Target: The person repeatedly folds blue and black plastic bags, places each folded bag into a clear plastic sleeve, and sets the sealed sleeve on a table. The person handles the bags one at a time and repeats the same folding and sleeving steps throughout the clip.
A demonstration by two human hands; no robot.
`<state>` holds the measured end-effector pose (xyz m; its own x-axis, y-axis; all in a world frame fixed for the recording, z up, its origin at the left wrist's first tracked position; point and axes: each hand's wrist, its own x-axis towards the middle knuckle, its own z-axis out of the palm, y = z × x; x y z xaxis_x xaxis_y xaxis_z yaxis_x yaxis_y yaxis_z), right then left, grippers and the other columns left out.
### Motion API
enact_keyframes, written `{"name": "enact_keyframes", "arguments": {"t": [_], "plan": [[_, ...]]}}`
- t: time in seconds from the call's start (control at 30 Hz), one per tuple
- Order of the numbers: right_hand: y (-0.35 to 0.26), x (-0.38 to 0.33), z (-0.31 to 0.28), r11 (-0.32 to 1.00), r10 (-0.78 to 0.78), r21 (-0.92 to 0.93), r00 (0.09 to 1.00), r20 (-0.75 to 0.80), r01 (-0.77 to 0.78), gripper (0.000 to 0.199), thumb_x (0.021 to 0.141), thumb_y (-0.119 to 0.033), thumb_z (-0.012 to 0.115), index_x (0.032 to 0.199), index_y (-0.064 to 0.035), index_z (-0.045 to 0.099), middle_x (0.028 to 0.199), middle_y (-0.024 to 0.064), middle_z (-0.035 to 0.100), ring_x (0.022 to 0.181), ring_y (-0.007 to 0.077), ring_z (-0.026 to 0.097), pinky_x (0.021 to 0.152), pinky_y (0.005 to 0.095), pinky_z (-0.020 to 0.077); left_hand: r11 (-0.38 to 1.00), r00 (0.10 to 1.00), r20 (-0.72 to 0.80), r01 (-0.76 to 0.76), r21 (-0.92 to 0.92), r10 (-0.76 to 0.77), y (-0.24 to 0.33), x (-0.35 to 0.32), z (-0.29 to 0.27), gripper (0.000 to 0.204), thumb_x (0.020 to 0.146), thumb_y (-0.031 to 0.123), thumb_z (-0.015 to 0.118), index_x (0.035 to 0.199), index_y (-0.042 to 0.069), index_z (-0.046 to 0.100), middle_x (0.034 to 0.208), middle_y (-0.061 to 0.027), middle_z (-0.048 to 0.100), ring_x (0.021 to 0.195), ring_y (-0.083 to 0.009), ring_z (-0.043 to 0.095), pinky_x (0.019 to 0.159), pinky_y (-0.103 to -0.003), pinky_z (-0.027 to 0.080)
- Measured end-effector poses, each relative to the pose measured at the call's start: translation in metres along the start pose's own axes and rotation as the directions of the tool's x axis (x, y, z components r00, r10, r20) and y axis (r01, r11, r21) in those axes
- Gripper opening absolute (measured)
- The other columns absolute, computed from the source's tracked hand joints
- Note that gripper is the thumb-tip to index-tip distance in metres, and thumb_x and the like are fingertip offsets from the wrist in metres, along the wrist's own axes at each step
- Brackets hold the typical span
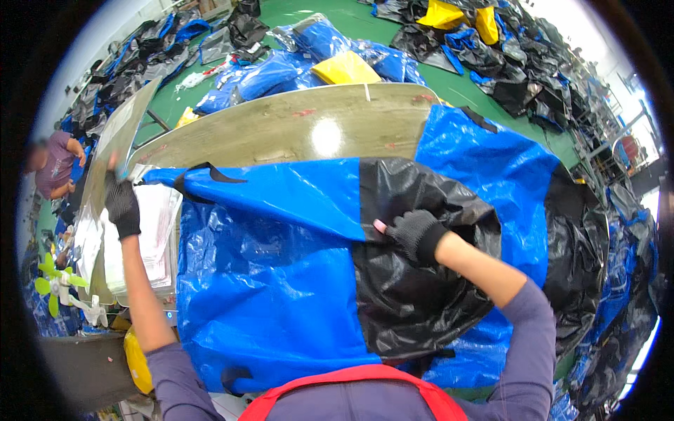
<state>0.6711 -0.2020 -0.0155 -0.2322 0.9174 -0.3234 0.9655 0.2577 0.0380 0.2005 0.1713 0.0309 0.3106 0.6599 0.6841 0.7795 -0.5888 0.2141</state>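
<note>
While heaps of blue and black bags (pixel 491 63) crowd the green floor (pixel 295 14) at twelve o'clock, a seated person (pixel 56 165) works at nine o'clock and a green fan (pixel 56 281) stands at eight o'clock. On the wooden table (pixel 295 126) lies a blue and black bag (pixel 281 281). The gloved right hand (pixel 415 235) pinches its black panel at centre. The gloved left hand (pixel 123 203), at nine o'clock of the bag, closes on a clear plastic sheet (pixel 123 133) above a stack of clear sleeves (pixel 151 231).
</note>
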Motion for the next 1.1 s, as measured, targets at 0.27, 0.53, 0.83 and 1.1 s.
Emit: {"name": "enact_keyframes", "arguments": {"t": [0.27,0.53,0.83,1.1], "plan": [[0.014,-0.021,-0.073,0.939,0.321,0.011,0.868,-0.379,-0.343,0.067,0.082,-0.061,0.052,0.138,-0.0263,0.043,0.147,0.0156,0.032,0.135,0.036,0.028,0.104,0.0645,0.0178,0.932,0.454,0.888,-0.347,0.102,0.072,0.147,-0.089,0.054,0.091,0.076,0.064,0.059,0.15,0.024,0.024,0.155,-0.0159,0.018,0.142,-0.0416,0.016,0.108,-0.066,0.011],[0.088,-0.047,0.021,0.703,0.68,0.396,0.722,-0.13,-0.591,0.09,0.068,-0.067,0.066,0.14,-0.0193,0.043,0.131,0.0219,0.053,0.121,0.04,0.05,0.099,0.0442,0.0414,0.966,0.59,0.765,-0.171,-0.192,0.257,0.172,-0.099,0.056,0.06,0.091,0.046,0.049,0.14,0.012,0.04,0.144,-0.0218,0.038,0.132,-0.0389,0.037,0.108,-0.055,0.026],[0.123,0.016,-0.026,0.899,0.217,-0.133,0.689,-0.692,-0.417,0.045,0.083,-0.029,0.06,0.127,-0.0209,0.052,0.11,0.0155,0.063,0.103,0.0334,0.06,0.087,0.0461,0.0475,0.901,0.783,0.455,-0.316,-0.296,0.424,0.307,-0.124,0.13,0.075,0.086,0.056,0.049,0.15,0.025,0.023,0.155,-0.0207,0.015,0.141,-0.0429,0.016,0.11,-0.062,0.01],[0.079,-0.049,-0.042,0.93,0.294,0.257,0.951,-0.095,-0.262,0.067,0.079,-0.049,0.062,0.137,-0.0193,0.046,0.126,0.018,0.056,0.116,0.0375,0.053,0.097,0.0461,0.0419,0.931,0.718,0.6,-0.337,-0.144,0.352,0.313,-0.129,0.141,0.074,0.082,0.059,0.052,0.146,0.028,0.032,0.153,-0.0172,0.024,0.141,-0.039,0.02,0.109,-0.063,0.008]]}}
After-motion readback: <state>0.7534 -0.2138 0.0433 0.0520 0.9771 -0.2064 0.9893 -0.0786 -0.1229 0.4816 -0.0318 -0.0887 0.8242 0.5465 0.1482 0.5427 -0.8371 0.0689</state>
